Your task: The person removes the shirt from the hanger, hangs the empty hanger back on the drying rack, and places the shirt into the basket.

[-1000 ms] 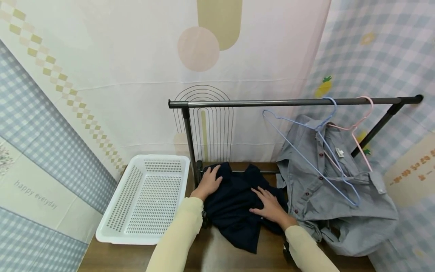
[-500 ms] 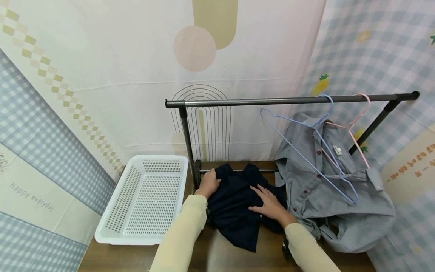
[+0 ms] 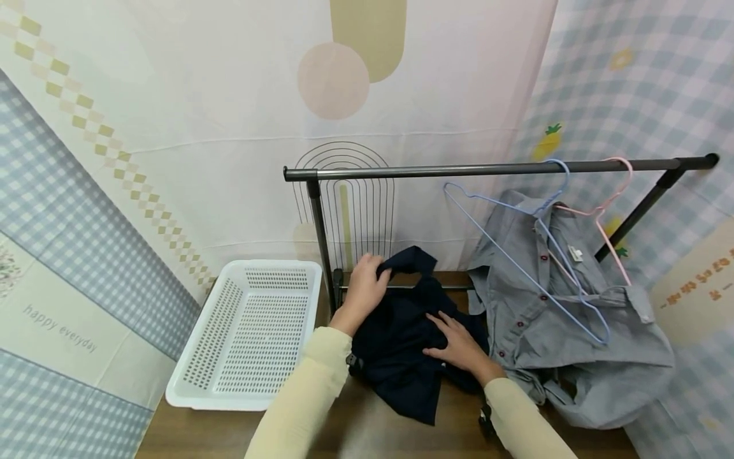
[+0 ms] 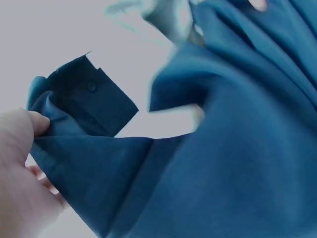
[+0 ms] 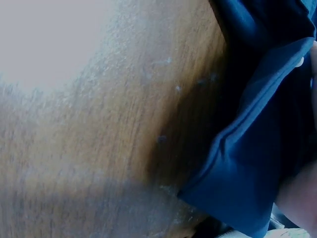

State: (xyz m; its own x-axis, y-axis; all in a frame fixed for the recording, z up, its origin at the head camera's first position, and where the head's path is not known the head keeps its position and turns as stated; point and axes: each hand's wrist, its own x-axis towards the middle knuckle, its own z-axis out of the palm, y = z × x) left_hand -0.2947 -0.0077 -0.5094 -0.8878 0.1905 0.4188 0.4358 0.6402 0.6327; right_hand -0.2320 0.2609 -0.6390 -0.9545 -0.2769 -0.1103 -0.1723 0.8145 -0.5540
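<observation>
A dark navy shirt [image 3: 395, 363] lies crumpled on the wooden table. My left hand [image 3: 365, 290] pinches its upper left part and holds that section raised off the table. Close up in the left wrist view, thumb and fingers of the left hand [image 4: 20, 171] grip the navy cloth [image 4: 237, 163], and a folded end with a button [image 4: 92, 87] hangs beyond them. My right hand [image 3: 459, 344] rests flat on the shirt's right side, fingers spread. A navy corner [image 5: 233, 183] shows in the right wrist view, with little of the right hand visible.
Left of the shirt stands a white perforated basket [image 3: 183, 373]. A black metal rack [image 3: 401, 172] spans the back. A blue hanger [image 3: 493, 233] and a pink hanger [image 3: 612, 252] hang from its right half, with a grey buttoned shirt [image 3: 533, 338] on the right.
My left hand has gone from lying spread on the navy shirt to pinching its upper left part and lifting it up toward the rack. The right hand has stayed in place.
</observation>
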